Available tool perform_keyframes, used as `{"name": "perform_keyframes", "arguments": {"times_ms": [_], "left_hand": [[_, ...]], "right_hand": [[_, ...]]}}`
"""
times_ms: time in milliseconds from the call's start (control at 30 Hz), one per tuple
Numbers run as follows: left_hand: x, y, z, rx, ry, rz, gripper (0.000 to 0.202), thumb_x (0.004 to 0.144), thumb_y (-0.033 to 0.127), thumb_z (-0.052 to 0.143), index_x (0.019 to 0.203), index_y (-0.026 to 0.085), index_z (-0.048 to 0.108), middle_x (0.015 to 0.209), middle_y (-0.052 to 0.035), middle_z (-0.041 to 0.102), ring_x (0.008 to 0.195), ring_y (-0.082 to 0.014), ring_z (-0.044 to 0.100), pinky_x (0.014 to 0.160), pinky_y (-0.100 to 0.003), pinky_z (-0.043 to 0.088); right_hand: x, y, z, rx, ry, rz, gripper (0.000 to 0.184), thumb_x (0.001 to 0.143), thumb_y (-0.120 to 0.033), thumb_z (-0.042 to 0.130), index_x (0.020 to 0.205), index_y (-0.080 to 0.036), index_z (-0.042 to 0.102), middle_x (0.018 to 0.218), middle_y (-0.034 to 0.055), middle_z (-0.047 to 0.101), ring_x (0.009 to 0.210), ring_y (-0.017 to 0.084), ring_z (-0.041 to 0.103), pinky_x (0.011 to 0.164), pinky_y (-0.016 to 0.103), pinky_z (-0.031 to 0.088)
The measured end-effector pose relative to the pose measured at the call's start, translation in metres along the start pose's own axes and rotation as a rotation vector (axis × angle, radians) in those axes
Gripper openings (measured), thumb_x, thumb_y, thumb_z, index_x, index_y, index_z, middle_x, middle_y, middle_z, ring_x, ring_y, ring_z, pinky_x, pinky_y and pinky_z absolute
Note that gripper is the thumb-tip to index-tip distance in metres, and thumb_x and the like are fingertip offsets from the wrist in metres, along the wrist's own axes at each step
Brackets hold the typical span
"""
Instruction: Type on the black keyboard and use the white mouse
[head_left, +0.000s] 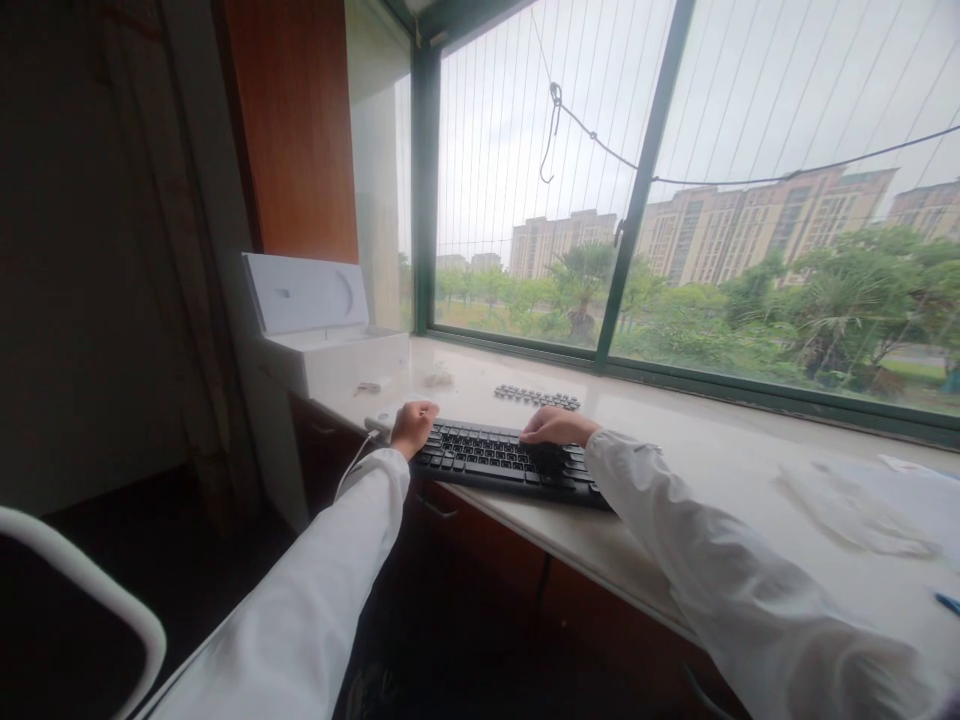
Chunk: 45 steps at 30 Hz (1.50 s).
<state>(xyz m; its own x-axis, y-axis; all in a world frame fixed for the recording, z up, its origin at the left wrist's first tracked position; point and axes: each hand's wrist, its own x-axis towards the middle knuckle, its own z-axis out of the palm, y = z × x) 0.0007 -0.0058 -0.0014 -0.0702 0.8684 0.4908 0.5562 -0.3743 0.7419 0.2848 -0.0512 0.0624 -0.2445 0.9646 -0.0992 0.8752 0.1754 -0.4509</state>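
A black keyboard (487,455) lies along the front edge of the white counter. Part of its middle shows bare key sockets without caps. My left hand (414,428) is closed at the keyboard's left end; whatever its fingers may hold is hidden. Over the right half of the keyboard, my right hand (556,428) has its fingers pinched together and pointing down at the keys. Anything between those fingertips is too small to make out. Behind the keyboard sit rows of loose keycaps (537,397), close to my right hand.
An open white box (337,355) stands at the counter's left end. Near it lie a small metallic item (367,387) and a clear plastic piece (439,379). A white cable (352,465) hangs beside my left wrist. Crumpled clear plastic (855,505) lies at right. Windows rise behind.
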Motion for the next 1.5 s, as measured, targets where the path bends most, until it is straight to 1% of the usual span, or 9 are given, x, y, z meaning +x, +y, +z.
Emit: {"name": "perform_keyframes", "arguments": {"times_ms": [267, 400, 633, 867, 1067, 1333, 1500], "left_hand": [[-0.002, 0.003, -0.001, -0.009, 0.005, 0.005, 0.031, 0.072, 0.036, 0.045, 0.047, 0.019, 0.036, 0.047, 0.0033, 0.031, 0.053, -0.0113, 0.035, 0.054, -0.026, 0.022], [-0.003, 0.004, -0.002, -0.029, 0.004, 0.008, 0.031, 0.072, 0.036, 0.045, 0.047, 0.019, 0.036, 0.047, 0.0030, 0.033, 0.054, -0.0114, 0.035, 0.054, -0.026, 0.022], [-0.002, 0.003, -0.002, -0.037, -0.009, 0.017, 0.031, 0.072, 0.037, 0.045, 0.048, 0.019, 0.036, 0.047, 0.0034, 0.032, 0.053, -0.0110, 0.035, 0.054, -0.025, 0.022], [-0.003, 0.004, -0.002, -0.024, -0.009, 0.019, 0.031, 0.072, 0.035, 0.045, 0.048, 0.019, 0.035, 0.047, 0.0034, 0.031, 0.053, -0.0111, 0.035, 0.054, -0.025, 0.023], [-0.003, 0.004, -0.001, -0.025, -0.001, 0.013, 0.031, 0.072, 0.036, 0.045, 0.048, 0.019, 0.034, 0.047, 0.0035, 0.031, 0.053, -0.0113, 0.034, 0.054, -0.026, 0.022], [-0.003, 0.004, -0.001, -0.035, -0.008, 0.006, 0.030, 0.071, 0.035, 0.045, 0.047, 0.019, 0.035, 0.047, 0.0033, 0.032, 0.053, -0.0114, 0.034, 0.054, -0.026, 0.021], [-0.002, 0.004, -0.001, -0.022, -0.011, 0.009, 0.031, 0.071, 0.035, 0.045, 0.048, 0.019, 0.034, 0.047, 0.0034, 0.031, 0.053, -0.0111, 0.034, 0.054, -0.026, 0.021]], "right_hand": [[-0.004, -0.004, -0.001, -0.008, 0.008, -0.006, 0.048, 0.053, -0.063, 0.069, 0.071, -0.019, 0.076, 0.062, 0.0002, 0.064, 0.066, 0.017, 0.055, 0.065, 0.027, 0.039], [-0.006, -0.006, -0.002, -0.008, 0.008, -0.010, 0.047, 0.054, -0.062, 0.070, 0.072, -0.020, 0.076, 0.064, 0.0006, 0.066, 0.069, 0.017, 0.056, 0.067, 0.026, 0.040], [-0.003, -0.002, -0.001, -0.008, -0.009, -0.004, 0.047, 0.055, -0.062, 0.069, 0.072, -0.018, 0.076, 0.063, -0.0003, 0.064, 0.066, 0.016, 0.055, 0.065, 0.026, 0.039], [0.003, 0.001, 0.001, -0.035, 0.022, -0.033, 0.036, 0.060, -0.051, 0.071, 0.078, -0.020, 0.077, 0.080, 0.0020, 0.071, 0.078, 0.018, 0.060, 0.072, 0.026, 0.041], [0.006, 0.006, -0.001, -0.014, -0.025, -0.036, 0.038, 0.061, -0.053, 0.070, 0.078, -0.019, 0.077, 0.075, 0.0006, 0.070, 0.078, 0.018, 0.059, 0.071, 0.025, 0.041], [0.004, 0.001, -0.002, -0.010, -0.028, -0.021, 0.040, 0.058, -0.053, 0.072, 0.079, -0.020, 0.077, 0.080, 0.0020, 0.071, 0.081, 0.019, 0.059, 0.073, 0.025, 0.041], [0.005, 0.004, -0.003, 0.022, -0.058, -0.043, 0.039, 0.058, -0.054, 0.072, 0.075, -0.019, 0.076, 0.076, 0.0013, 0.070, 0.079, 0.018, 0.059, 0.074, 0.025, 0.041]]}}
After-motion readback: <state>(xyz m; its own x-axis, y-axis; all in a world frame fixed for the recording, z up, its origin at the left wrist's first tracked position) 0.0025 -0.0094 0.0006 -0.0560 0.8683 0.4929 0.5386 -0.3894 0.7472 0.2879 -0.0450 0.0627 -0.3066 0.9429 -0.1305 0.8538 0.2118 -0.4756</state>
